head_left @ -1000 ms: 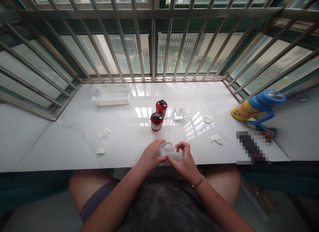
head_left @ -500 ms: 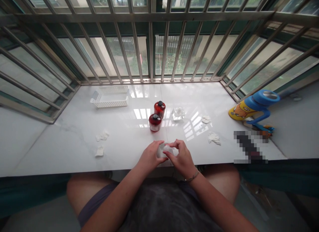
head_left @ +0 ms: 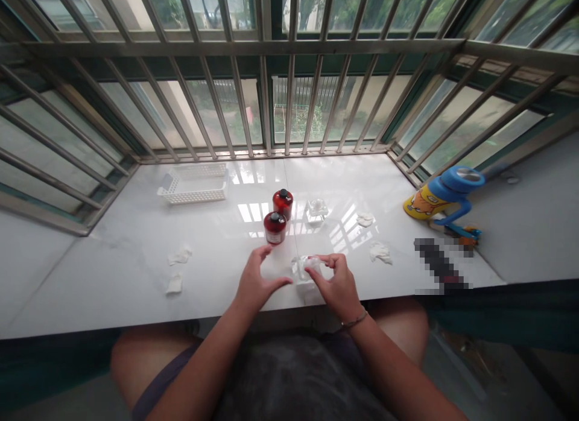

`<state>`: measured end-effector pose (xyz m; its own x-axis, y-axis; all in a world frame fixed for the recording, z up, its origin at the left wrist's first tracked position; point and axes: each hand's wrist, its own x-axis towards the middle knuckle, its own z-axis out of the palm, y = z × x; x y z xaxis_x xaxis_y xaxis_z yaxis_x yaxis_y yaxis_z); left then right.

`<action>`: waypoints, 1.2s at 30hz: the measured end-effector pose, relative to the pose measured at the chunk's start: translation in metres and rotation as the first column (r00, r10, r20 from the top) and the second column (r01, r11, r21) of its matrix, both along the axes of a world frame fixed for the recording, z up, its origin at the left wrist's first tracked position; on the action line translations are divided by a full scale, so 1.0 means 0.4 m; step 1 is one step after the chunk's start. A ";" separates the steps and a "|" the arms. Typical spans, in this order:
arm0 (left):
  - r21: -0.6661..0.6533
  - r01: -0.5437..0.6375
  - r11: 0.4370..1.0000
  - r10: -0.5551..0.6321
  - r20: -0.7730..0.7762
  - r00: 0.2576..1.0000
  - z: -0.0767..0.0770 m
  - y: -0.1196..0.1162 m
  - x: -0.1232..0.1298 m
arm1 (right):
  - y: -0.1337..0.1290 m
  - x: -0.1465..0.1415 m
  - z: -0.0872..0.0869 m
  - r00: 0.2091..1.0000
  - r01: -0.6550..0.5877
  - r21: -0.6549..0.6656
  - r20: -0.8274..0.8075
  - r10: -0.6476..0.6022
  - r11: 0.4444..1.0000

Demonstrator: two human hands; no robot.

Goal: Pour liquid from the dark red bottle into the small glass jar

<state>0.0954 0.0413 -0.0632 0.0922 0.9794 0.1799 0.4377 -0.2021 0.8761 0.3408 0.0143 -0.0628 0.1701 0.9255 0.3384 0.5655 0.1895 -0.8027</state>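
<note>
Near the front edge of the white counter, a clear glass jar stands upright. My right hand pinches its clear, rounded lid between thumb and fingers; whether the lid rests on the jar or is slightly off it, I cannot tell. To the left of the jar, my left hand is open, thumb and fingers spread, holding nothing. Just beyond its fingertips stands a dark red bottle with a black cap, and right behind that a second red bottle. A similar clear glass jar sits farther back.
A white perforated basket stands at the back left. Crumpled white tissues lie on both sides. On the right are a yellow and blue flask and a dark pixelated item. Metal bars line the window.
My left hand has let go of the glass jar and moved left, its fingers spreading. My right hand stays on the lid. The whole view has shifted slightly.
</note>
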 end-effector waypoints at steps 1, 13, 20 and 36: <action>0.035 -0.095 0.995 0.094 0.030 0.995 0.003 0.020 -0.011 | 0.011 0.025 0.002 0.999 0.051 -0.007 0.010 -0.051 0.999; -0.190 0.009 0.982 0.002 0.057 0.998 0.032 0.267 0.047 | 0.224 0.352 0.013 0.927 0.346 0.003 0.156 -0.342 0.938; -0.164 0.148 0.975 -0.131 0.111 0.985 0.030 0.262 0.218 | 0.271 0.380 -0.013 0.947 0.294 -0.030 0.146 -0.287 0.955; 0.192 -0.182 0.964 0.174 0.059 0.983 0.013 0.278 0.112 | 0.190 0.321 0.095 0.942 0.226 0.293 0.179 -0.286 0.929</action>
<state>0.1402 0.1526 -0.0578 -0.0921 0.9248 0.3693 0.4466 -0.2931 0.8454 0.4691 0.0905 -0.0249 0.2849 0.7315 0.6194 0.7758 0.2035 -0.5972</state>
